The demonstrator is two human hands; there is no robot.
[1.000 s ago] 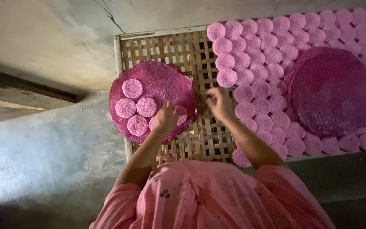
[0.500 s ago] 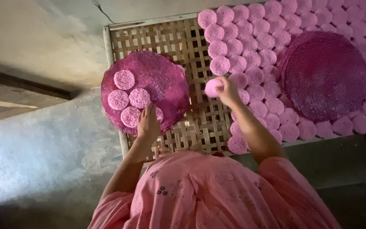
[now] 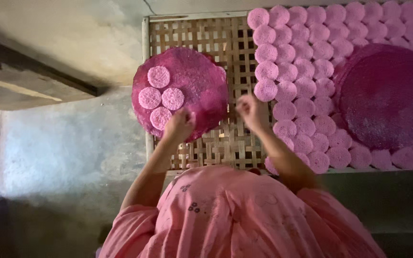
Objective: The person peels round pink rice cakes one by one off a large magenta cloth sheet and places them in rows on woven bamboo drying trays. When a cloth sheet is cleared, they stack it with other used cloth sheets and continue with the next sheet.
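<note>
Roughly, the laying-out looked more than half done. Pink round cakes (image 3: pixel 311 71) covered the right part of the woven bamboo rack (image 3: pixel 216 33) in close rows, edges touching, from the far rail to the near one; the left part of the lattice lay bare. Four cakes remained on the dark pink round tray (image 3: pixel 197 81), clustered at its left side, the rest of the tray's surface showing. A second round tray (image 3: pixel 388 95) rested on top of the laid rows at the right.

Left hand (image 3: pixel 180 125) sat at the tray's near edge, fingers curled over the rim, apparently gripping it; the nearest cake (image 3: pixel 160 117) lay just beside the knuckles, not touched. Right hand (image 3: pixel 250 109) hovered over bare lattice between tray and rows, fingers loosely bent. Whether it pinched anything could not be told; no cake showed in it. Closest laid cake (image 3: pixel 265 90) was near the fingertips, apart.
</note>
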